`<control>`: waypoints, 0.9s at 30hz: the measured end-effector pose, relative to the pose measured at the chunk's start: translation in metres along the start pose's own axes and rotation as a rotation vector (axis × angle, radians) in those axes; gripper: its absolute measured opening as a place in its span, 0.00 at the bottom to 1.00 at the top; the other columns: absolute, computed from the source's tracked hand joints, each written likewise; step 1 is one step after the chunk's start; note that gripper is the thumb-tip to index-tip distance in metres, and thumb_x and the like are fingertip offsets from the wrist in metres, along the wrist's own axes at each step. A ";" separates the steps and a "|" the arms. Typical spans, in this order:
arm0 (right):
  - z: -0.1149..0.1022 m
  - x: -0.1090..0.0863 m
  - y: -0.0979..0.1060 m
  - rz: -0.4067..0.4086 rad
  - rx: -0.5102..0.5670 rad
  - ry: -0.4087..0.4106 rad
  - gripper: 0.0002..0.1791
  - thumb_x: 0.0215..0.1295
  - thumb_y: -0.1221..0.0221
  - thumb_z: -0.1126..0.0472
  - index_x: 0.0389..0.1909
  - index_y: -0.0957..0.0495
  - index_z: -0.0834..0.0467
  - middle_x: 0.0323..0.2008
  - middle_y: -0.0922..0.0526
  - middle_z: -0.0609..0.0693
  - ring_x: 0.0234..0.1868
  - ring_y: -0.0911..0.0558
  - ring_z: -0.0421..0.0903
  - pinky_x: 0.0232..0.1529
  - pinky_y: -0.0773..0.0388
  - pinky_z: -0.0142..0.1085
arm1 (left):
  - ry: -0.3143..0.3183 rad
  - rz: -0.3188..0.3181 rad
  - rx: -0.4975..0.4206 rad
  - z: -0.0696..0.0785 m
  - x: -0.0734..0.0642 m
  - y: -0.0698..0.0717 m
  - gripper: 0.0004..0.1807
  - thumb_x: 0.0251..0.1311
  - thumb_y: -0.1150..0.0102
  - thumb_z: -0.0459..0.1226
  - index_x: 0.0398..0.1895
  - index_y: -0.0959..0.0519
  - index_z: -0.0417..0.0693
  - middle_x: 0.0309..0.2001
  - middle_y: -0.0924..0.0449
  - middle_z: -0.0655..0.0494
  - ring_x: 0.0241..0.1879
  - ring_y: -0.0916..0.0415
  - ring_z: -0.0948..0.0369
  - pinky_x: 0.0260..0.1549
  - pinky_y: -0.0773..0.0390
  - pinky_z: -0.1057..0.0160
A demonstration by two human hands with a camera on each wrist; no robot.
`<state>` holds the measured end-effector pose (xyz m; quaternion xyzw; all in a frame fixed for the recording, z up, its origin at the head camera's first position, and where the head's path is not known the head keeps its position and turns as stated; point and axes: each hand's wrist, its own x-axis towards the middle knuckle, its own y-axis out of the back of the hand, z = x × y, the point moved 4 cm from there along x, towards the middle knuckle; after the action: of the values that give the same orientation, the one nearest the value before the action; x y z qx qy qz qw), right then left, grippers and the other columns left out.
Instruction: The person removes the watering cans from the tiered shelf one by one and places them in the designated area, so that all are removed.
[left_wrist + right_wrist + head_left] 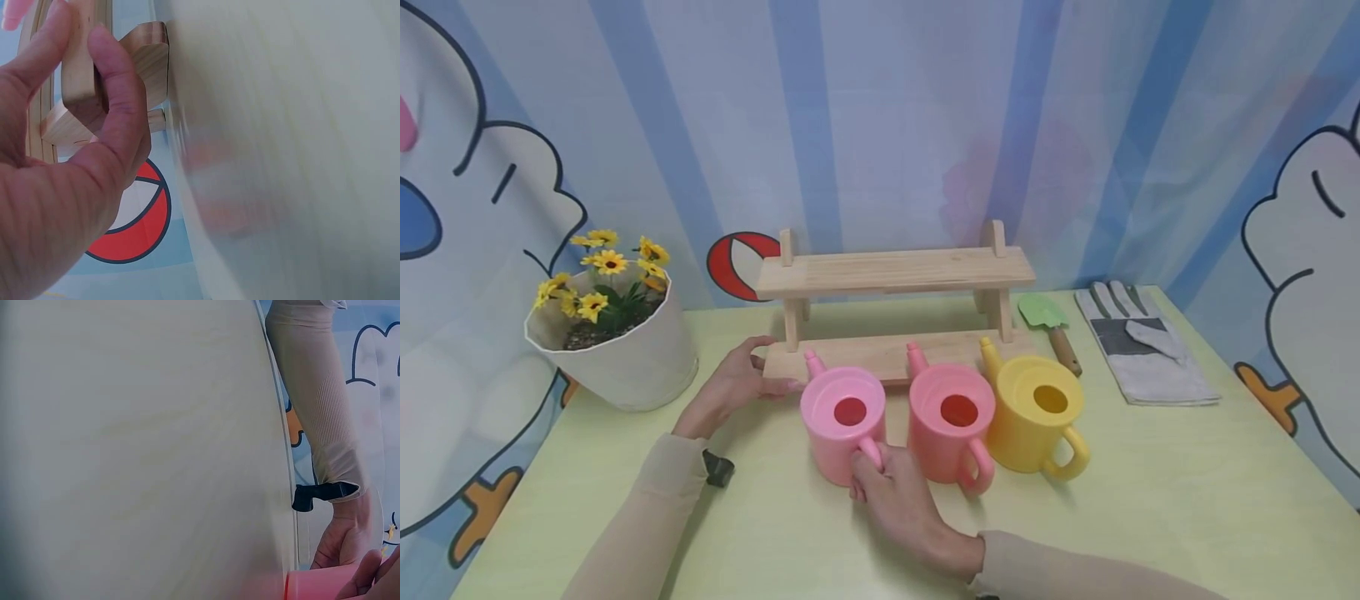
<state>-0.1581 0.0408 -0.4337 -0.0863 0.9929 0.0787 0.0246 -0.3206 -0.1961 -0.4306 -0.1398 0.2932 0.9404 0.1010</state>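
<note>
My left hand (741, 379) grips the left end of the lower board of a two-tier wooden shelf (880, 358). In the left wrist view, thumb and fingers pinch the board end (80, 81) from both sides. The right hand (898, 500) holds the handle of a light pink watering can (842, 433), which stands in front of the shelf with its spout toward it. Beside it on the right are a darker pink watering can (936, 433) and a yellow watering can (1022, 425), spouts also toward the shelf. Only fingers of the right hand show in the right wrist view.
A white pot (640, 367) of yellow flowers stands at the left. Right of the shelf lie a small trowel (1056, 329) with a green blade and a folded pair of grey-white gloves (1150, 358). A printed curtain (895, 125) hangs right behind the table.
</note>
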 end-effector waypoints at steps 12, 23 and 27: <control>0.004 -0.002 0.002 0.001 0.000 -0.056 0.15 0.79 0.44 0.62 0.32 0.17 0.65 0.22 0.22 0.49 0.20 0.29 0.40 0.20 0.38 0.27 | 0.004 0.008 0.007 0.001 0.001 -0.001 0.59 0.61 0.19 0.47 0.88 0.48 0.48 0.70 0.29 0.34 0.60 0.25 0.44 0.63 0.23 0.46; -0.002 -0.006 0.006 -0.008 -0.066 -0.108 0.12 0.76 0.41 0.63 0.28 0.24 0.57 0.22 0.22 0.46 0.21 0.29 0.41 0.23 0.37 0.26 | 0.013 0.004 0.005 0.001 -0.001 -0.001 0.59 0.61 0.19 0.47 0.88 0.48 0.49 0.71 0.30 0.33 0.62 0.26 0.43 0.65 0.23 0.43; -0.002 -0.008 0.007 -0.013 -0.064 -0.122 0.11 0.78 0.41 0.62 0.31 0.26 0.57 0.25 0.21 0.47 0.21 0.29 0.42 0.22 0.37 0.26 | 0.006 0.003 0.000 0.001 -0.001 -0.001 0.59 0.62 0.19 0.46 0.88 0.48 0.48 0.70 0.30 0.33 0.61 0.26 0.44 0.63 0.23 0.45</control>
<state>-0.1521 0.0488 -0.4298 -0.0884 0.9859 0.1152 0.0830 -0.3196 -0.1953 -0.4300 -0.1419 0.2939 0.9401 0.0986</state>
